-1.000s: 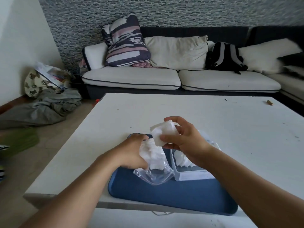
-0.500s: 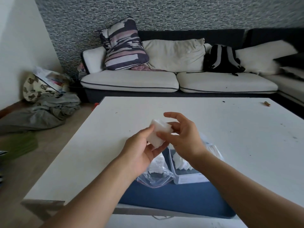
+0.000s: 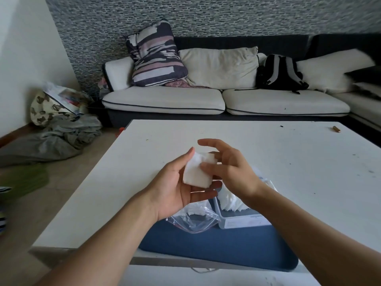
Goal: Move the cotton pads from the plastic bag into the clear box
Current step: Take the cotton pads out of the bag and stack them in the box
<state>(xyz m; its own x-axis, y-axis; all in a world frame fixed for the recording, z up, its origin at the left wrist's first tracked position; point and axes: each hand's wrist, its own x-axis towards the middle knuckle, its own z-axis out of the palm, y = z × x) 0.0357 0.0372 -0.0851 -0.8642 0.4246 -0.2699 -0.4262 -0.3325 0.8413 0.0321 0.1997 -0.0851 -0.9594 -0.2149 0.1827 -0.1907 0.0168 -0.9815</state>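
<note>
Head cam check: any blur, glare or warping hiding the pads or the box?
Head view: soft daylight, no glare; the stack of cotton pads and both hands read sharply; wide-angle warping and smear only at the frame edges; right hand partly covers the clear box.

White table: blue tray at near edge; small brown object far right corner.

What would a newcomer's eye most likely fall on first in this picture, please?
Probably the stack of white cotton pads held up at the centre, between the left hand and the right hand. Just below lie the crumpled plastic bag and the clear box with pads in it, both on a blue tray at the near edge of the white table.
</note>
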